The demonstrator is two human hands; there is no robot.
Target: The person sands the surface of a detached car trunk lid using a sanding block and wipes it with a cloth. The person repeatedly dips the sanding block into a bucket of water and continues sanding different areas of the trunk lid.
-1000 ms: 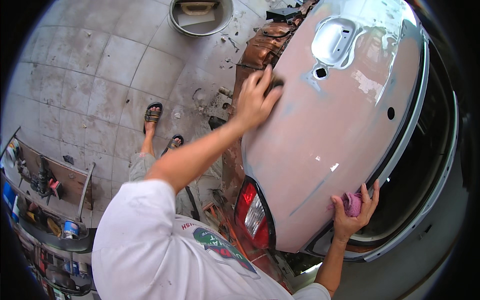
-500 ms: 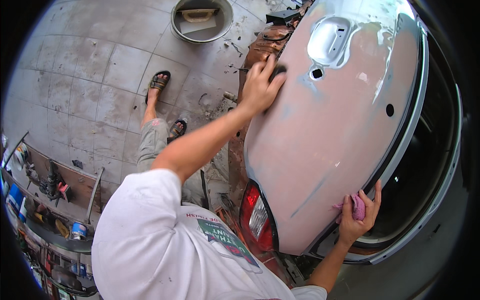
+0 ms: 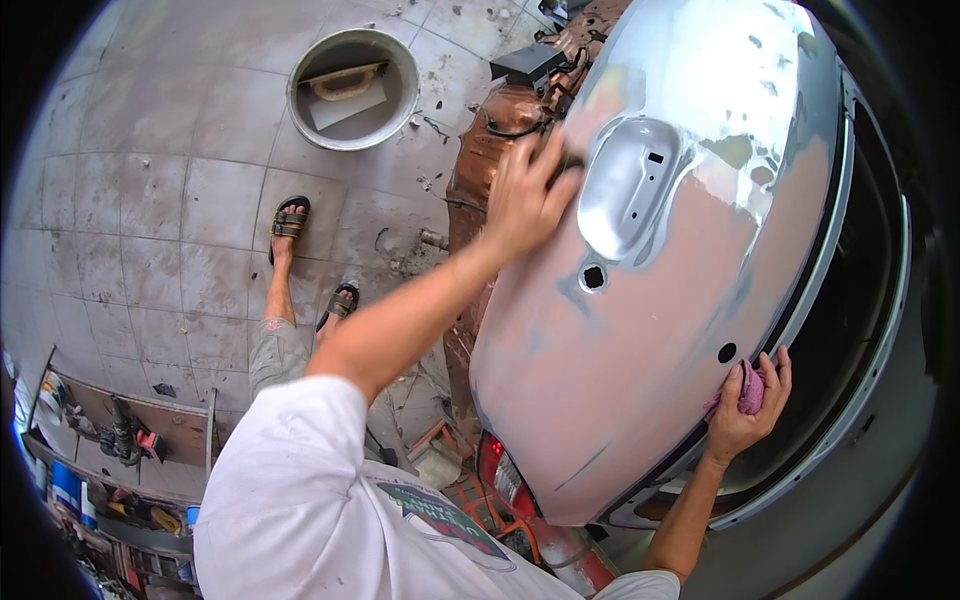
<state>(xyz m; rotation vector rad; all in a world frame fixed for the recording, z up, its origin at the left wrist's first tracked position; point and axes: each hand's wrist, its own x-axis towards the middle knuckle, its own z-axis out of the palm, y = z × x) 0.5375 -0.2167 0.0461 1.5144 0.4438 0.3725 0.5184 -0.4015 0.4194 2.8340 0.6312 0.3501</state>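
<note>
A car's rear panel (image 3: 610,370), pinkish with bare silvery and grey patches, stretches away on the right. My left hand (image 3: 530,195) is pressed to its left edge, beside the silvery oval recess (image 3: 625,200). Fingers bent, it covers a small dark pad, of which only a blurred bit shows. At the window side my right hand (image 3: 745,420) grips a crumpled pink cloth (image 3: 751,390), near the round black hole (image 3: 727,353). Its fingertips rest on the frame of the dark rear window (image 3: 850,330).
A round bucket (image 3: 296,95) with a wooden-handled float stands on the tiled floor (image 3: 140,200). Coppery body metal (image 3: 480,165) with a black box (image 3: 527,64) borders the panel. Nearest me is a red tail light (image 3: 497,465). A cluttered bench (image 3: 170,475) with tools stands lower left.
The view has shifted toward the panel's far end. My left hand has slid farther along the edge, up to the recess. My right hand, with the cloth, has moved up the window frame.
</note>
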